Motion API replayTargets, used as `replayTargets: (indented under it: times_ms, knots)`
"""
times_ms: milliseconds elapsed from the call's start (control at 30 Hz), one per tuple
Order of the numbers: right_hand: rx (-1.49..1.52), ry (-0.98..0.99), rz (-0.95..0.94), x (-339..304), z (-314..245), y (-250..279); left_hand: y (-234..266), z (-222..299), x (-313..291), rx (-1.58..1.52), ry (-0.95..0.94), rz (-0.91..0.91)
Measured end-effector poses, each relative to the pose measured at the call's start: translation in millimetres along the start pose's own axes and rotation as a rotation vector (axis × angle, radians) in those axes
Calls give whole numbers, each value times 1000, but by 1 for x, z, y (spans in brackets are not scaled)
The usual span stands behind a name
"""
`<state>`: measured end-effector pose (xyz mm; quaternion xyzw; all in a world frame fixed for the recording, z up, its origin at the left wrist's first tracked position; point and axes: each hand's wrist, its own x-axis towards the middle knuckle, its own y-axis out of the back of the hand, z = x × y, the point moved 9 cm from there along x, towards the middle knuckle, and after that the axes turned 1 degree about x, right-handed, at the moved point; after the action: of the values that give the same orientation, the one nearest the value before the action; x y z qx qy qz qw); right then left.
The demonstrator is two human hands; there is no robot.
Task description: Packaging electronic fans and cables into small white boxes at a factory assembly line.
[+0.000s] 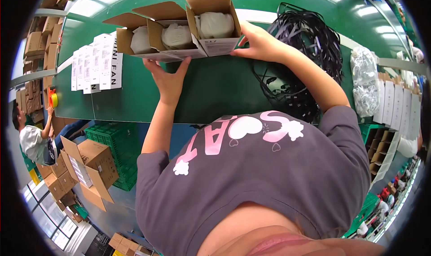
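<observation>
Three small open cardboard boxes stand side by side at the far middle of the green table, flaps raised. Each of the left box (150, 56), the middle box (182, 55) and the right box (221, 48) holds a white wrapped item (214, 25). My left hand (167, 78) grips the near faces of the left and middle boxes, thumb and fingers spread along their lower edge. Around the right side of the right box curls my right hand (259, 44), its thumb at the near corner. Some fingertips are hidden behind the boxes.
Closed white printed boxes (107, 63) lie overlapped at the left. A tangle of black straps or cables (310, 45) lies right of my right hand, beside clear plastic bags (363, 81). An open carton (96, 166) and green crates (112, 143) stand lower left, near another person (36, 139).
</observation>
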<state>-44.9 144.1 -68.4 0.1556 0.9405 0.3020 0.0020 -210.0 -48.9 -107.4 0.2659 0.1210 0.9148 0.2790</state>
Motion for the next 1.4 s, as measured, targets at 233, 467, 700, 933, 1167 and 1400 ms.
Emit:
replayTargets:
  times_ms: [233,467,700,933,1167,1400]
  knots:
    - [-522,172,148,-67,8,70,-5,2,-10,-47,102,-56]
    - [-627,231,283,-93,-11,143,13,84,-12,446,-492,145]
    - [-249,-170,192,-90,-30,190,-28,214,28,-341,-683,-91]
    - [78,-73,250,-104,-78,179,-136,285,19,-117,-653,-389]
    - [386,28,365,-130,-90,172,-142,284,23,-93,-578,-448]
    - [279,26,279,-139,-79,174,-152,220,27,-379,76,-737]
